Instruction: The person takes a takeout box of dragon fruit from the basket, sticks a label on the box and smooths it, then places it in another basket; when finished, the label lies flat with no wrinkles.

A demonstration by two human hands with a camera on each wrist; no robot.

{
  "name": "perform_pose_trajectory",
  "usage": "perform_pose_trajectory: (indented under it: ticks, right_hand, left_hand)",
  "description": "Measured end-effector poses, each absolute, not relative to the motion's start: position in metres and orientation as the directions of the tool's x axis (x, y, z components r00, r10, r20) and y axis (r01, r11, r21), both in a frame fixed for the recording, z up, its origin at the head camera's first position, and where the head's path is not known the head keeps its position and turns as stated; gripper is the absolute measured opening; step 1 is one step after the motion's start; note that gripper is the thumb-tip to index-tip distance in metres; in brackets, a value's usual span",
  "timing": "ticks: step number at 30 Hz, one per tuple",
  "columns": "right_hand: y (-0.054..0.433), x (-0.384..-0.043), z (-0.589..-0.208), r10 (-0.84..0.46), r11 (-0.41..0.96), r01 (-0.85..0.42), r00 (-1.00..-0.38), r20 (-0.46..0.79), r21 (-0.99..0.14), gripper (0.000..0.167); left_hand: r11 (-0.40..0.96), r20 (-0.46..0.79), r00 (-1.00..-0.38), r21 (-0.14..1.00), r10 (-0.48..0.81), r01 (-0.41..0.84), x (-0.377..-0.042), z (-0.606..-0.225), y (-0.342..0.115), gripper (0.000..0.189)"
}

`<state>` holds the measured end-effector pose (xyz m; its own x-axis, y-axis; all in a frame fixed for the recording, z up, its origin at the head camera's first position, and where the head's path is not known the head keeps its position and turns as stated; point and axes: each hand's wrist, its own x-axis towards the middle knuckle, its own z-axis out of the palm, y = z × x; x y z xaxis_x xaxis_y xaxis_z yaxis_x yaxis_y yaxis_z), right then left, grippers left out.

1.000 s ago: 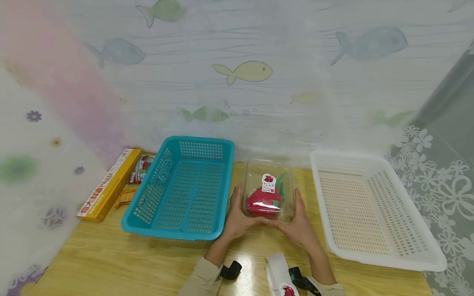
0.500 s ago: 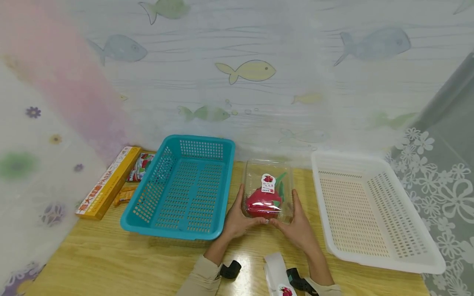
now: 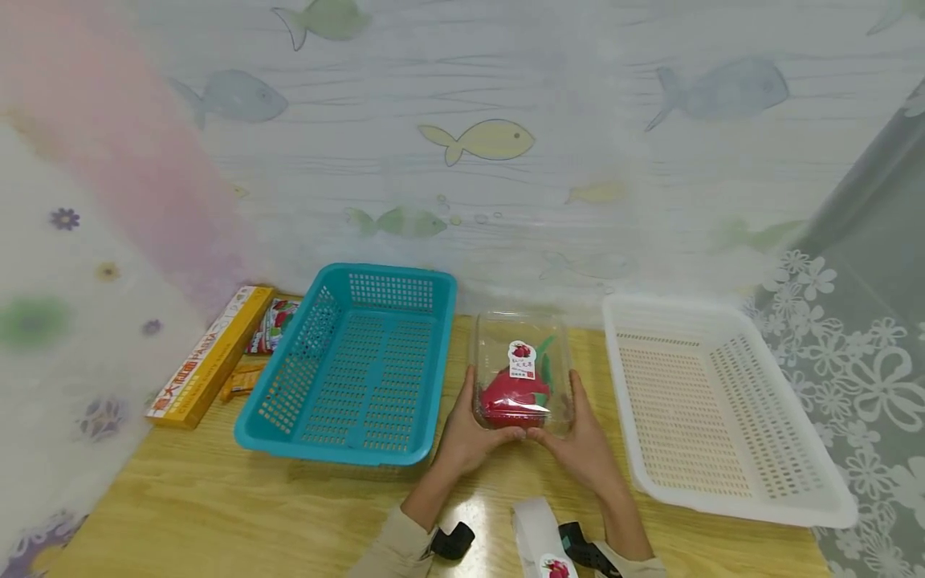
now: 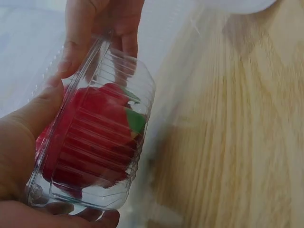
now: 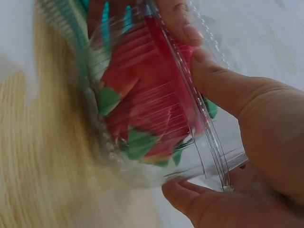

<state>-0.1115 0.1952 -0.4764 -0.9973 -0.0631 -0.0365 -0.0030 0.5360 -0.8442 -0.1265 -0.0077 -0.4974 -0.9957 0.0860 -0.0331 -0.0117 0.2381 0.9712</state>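
Observation:
A clear plastic clamshell box (image 3: 499,337) stands at the middle of the table, with a red and green dragon fruit (image 3: 515,397) inside and a white label (image 3: 522,360) on its lid. My left hand (image 3: 466,429) grips its left side, thumb on the near edge. On the opposite side my right hand (image 3: 581,445) holds it the same way, and the two thumbs nearly meet. Both wrist views show fingers curled under the box's ribbed base, which appears tilted over the wood.
A blue basket (image 3: 347,457) stands left of the hands, a white basket (image 3: 744,510) right. Beyond the blue one lie a pasta box (image 3: 209,361), a printed packet (image 3: 273,325) and an orange packet (image 3: 242,381). A labelled white strip (image 3: 533,530) lies nearer me.
Both hands keep their grip on the clamshell box, which stays in nearly the same place. The head view shifts slightly.

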Motion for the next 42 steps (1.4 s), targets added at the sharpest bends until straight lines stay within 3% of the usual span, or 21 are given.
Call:
perform_pose_trajectory:
  ticks: [27, 42]
  right_hand:
    - [0.21, -0.081, -0.395, -0.004, 0.595, 0.031, -0.999, -0.041, -0.803, 0.129]
    - [0.243, -0.067, -0.363, 0.04, 0.703, 0.004, -0.999, 0.033, -0.711, 0.13]
  left_hand:
    - [0.403, 0.068, -0.99, 0.908, 0.123, 0.113, -0.095, -0.433, 0.014, 0.121]
    - [0.361, 0.082, -0.97, 0.918, 0.229, 0.163, -0.09, -0.413, 0.05, 0.118]
